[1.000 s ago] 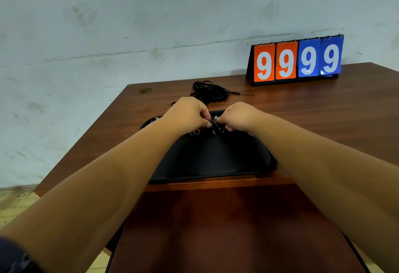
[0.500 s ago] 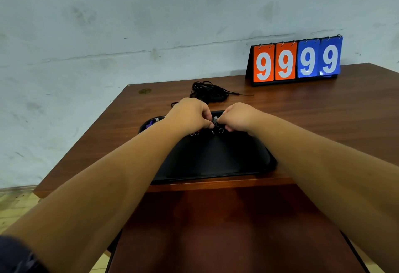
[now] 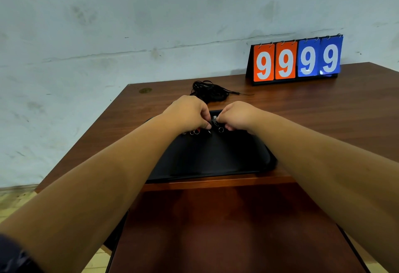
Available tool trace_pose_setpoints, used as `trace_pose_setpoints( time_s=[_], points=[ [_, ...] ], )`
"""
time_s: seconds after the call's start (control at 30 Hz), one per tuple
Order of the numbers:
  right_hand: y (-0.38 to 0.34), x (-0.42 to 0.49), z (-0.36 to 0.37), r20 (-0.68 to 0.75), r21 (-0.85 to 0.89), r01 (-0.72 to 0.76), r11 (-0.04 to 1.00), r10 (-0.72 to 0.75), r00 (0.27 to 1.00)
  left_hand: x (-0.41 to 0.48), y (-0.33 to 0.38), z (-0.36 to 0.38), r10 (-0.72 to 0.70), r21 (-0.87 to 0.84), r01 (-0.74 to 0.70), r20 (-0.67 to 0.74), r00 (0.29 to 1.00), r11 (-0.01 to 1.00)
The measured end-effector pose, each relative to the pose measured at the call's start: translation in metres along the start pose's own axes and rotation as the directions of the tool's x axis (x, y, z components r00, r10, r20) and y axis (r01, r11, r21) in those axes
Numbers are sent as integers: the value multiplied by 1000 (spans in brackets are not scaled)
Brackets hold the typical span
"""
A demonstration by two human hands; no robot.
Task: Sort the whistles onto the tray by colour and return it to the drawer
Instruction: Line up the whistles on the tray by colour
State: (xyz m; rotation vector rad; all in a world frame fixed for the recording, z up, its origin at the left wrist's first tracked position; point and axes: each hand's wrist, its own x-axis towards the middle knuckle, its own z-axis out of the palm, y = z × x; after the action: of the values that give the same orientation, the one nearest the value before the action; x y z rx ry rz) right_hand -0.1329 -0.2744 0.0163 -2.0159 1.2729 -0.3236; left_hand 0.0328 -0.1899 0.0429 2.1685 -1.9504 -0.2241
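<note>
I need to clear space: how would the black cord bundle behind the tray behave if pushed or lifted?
The black cord bundle lies in loose loops, so it probably flops and sags when lifted. A thin end trails toward the scoreboard, so it may drag or snag. Pushed, it likely bunches rather than sliding whole.

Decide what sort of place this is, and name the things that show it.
Probably a sports store room or office: a flip scoreboard stands on a wooden desk against a stained plaster wall, near coiled black cords.
</note>
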Motion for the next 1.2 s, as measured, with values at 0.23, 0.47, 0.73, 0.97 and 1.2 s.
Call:
trace_pose_setpoints(
  time_s=[0.23,0.47,0.73,0.97,1.2],
  points=[
    [-2,0,1,-6,12,3,1000,-3,1000,-4,-4,-9,17,-34,-20,-79,997,999],
    [-11,3,-4,-73,219,-87,972,105,992,-5,-12,-30,-32,-130,15,-131,991,991],
    [-24,21,-22,-103,158,-24,987,41,994,3,-41,-52,-106,-247,75,-116,988,966],
    [-27,40,-29,-112,177,25,984,-6,994,26,-57,-48,-163,-367,117,-99,982,923],
    [-18,69,-26,-183,59,84,995,-71,980,52,-61,-36,-169,-388,129,-71,983,912]
  ],
)
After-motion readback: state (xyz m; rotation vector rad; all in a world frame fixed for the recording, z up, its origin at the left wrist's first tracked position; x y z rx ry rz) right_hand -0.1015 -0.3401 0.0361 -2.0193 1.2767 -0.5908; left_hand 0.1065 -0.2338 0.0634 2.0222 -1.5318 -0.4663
